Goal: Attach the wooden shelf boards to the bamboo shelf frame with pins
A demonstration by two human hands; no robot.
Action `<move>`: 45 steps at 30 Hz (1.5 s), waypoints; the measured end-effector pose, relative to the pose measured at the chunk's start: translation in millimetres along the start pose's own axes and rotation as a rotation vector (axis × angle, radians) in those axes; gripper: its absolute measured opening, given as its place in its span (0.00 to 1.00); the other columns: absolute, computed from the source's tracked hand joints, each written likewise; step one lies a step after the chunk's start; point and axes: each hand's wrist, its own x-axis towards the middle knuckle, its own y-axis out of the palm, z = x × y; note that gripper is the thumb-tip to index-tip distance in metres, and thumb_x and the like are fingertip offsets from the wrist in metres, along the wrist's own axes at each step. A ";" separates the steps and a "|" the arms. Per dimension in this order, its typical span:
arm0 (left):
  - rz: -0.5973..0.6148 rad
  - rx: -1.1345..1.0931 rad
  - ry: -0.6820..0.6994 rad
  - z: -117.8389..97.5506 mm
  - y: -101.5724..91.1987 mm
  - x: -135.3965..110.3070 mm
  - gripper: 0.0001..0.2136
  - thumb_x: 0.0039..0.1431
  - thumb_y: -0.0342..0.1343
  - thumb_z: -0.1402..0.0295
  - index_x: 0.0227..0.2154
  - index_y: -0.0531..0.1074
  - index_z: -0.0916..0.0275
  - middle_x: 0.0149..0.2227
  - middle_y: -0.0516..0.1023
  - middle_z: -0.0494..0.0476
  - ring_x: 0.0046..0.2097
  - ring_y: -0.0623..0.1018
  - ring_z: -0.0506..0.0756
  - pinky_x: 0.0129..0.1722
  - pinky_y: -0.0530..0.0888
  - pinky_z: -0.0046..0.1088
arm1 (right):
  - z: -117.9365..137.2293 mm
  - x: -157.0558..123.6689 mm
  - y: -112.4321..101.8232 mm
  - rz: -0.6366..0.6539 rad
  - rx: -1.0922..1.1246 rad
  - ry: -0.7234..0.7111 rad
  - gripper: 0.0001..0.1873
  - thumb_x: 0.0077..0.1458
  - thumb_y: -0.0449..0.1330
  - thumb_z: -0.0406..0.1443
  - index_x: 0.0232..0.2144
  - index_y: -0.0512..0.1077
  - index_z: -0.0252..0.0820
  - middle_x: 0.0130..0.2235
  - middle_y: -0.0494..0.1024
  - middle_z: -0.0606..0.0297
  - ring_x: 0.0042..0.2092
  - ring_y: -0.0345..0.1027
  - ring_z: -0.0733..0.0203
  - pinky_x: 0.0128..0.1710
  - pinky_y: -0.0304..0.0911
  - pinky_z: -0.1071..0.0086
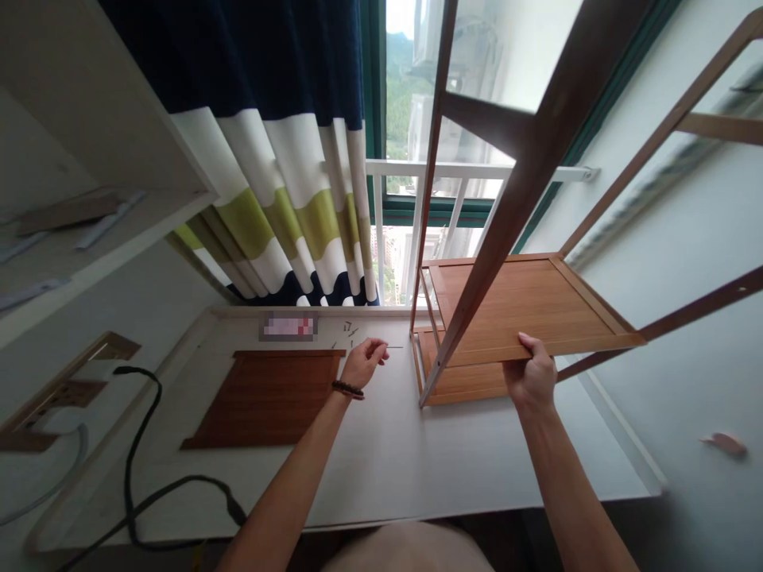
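Between the pinched fingers of my left hand (365,364) is a thin metal rod (394,346), pointing right toward the wooden rack; its other end is hidden in the fingers. My right hand (532,377) grips the near edge of the rack's upper shelf board (536,298), thumb on top and fingers underneath. The brown rack stands on the white surface, its dark near post (477,286) rising in front of the window. Below the gripped board lies a lower shelf (477,383). Several small screws (349,327) are scattered just beyond my left hand.
A separate brown wooden panel (280,397) lies flat left of my left forearm. Behind it sits a small blurred packet (288,326). A black cable (143,429) loops at the left, near wall sockets (75,393). Curtains (286,199) and a white railing (405,168) stand behind.
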 end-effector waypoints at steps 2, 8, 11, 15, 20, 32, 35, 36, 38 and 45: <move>0.025 -0.169 0.055 -29.6 -8.8 -2.0 0.19 0.52 0.51 0.57 0.42 0.69 0.67 0.33 0.77 0.59 0.32 0.76 0.52 0.35 0.73 0.30 | 0.3 0.4 -0.4 0.010 -0.005 0.007 0.11 0.34 0.62 0.27 0.26 0.68 0.37 0.26 0.73 0.73 0.28 0.68 0.68 0.26 0.69 0.75; -0.087 -0.254 0.075 -81.0 -22.2 -44.7 0.13 0.50 0.56 0.60 0.35 0.73 0.64 0.32 0.79 0.57 0.31 0.76 0.52 0.35 0.73 0.28 | -0.6 1.0 -3.8 0.011 0.004 0.012 0.11 0.35 0.62 0.27 0.26 0.68 0.38 0.26 0.73 0.73 0.27 0.68 0.68 0.25 0.68 0.75; -0.100 -0.158 0.117 -89.4 -21.1 -61.2 0.12 0.51 0.54 0.60 0.34 0.73 0.63 0.32 0.79 0.55 0.31 0.76 0.51 0.32 0.73 0.26 | -1.7 1.2 -3.3 0.015 0.013 0.026 0.09 0.35 0.62 0.27 0.24 0.68 0.37 0.24 0.72 0.72 0.26 0.68 0.68 0.25 0.68 0.75; -0.105 -0.055 0.200 -95.0 -14.4 -61.5 0.11 0.53 0.53 0.61 0.33 0.72 0.62 0.31 0.78 0.54 0.28 0.75 0.50 0.29 0.72 0.24 | -2.7 1.9 -0.9 0.038 0.020 0.035 0.07 0.35 0.61 0.28 0.22 0.68 0.36 0.23 0.72 0.72 0.26 0.68 0.68 0.25 0.68 0.75; -0.105 -0.033 0.286 -94.8 -2.4 -59.5 0.10 0.53 0.53 0.61 0.32 0.73 0.61 0.31 0.79 0.52 0.27 0.75 0.49 0.28 0.72 0.22 | -3.5 4.6 -0.4 0.060 0.032 0.001 0.06 0.36 0.62 0.28 0.21 0.67 0.36 0.22 0.72 0.72 0.26 0.68 0.68 0.25 0.68 0.75; -0.136 -0.171 0.271 -85.3 10.0 -63.0 0.09 0.52 0.55 0.64 0.33 0.74 0.63 0.30 0.79 0.54 0.27 0.77 0.51 0.27 0.75 0.24 | -7.0 5.0 -4.4 0.030 0.018 -0.013 0.06 0.36 0.61 0.28 0.23 0.69 0.36 0.24 0.73 0.71 0.27 0.69 0.68 0.29 0.69 0.75; -0.137 -0.151 0.270 -85.6 10.8 -63.7 0.08 0.52 0.55 0.65 0.33 0.74 0.61 0.30 0.79 0.52 0.28 0.77 0.50 0.28 0.75 0.23 | -6.2 4.1 -4.1 0.017 0.023 -0.013 0.07 0.36 0.62 0.28 0.24 0.68 0.37 0.25 0.73 0.72 0.28 0.69 0.68 0.28 0.69 0.76; -0.140 -0.145 0.270 -85.7 10.8 -64.2 0.07 0.52 0.55 0.66 0.33 0.74 0.61 0.29 0.79 0.52 0.29 0.77 0.50 0.28 0.75 0.23 | -5.8 4.0 -4.0 0.015 0.027 -0.012 0.08 0.35 0.62 0.28 0.23 0.68 0.37 0.25 0.74 0.72 0.28 0.69 0.68 0.28 0.68 0.76; -0.146 -0.140 0.269 -85.4 10.9 -65.2 0.07 0.52 0.55 0.66 0.33 0.74 0.61 0.29 0.79 0.52 0.29 0.77 0.50 0.28 0.75 0.23 | -5.0 4.0 -3.6 0.011 0.035 -0.010 0.08 0.35 0.62 0.28 0.23 0.67 0.37 0.25 0.74 0.72 0.28 0.69 0.68 0.28 0.68 0.76; -0.162 -0.202 0.267 -82.1 13.4 -66.2 0.06 0.52 0.56 0.68 0.33 0.74 0.61 0.29 0.79 0.52 0.29 0.78 0.51 0.29 0.75 0.24 | -4.9 5.0 -2.1 -0.022 0.012 -0.019 0.09 0.35 0.62 0.28 0.24 0.68 0.36 0.26 0.74 0.71 0.29 0.69 0.68 0.28 0.68 0.76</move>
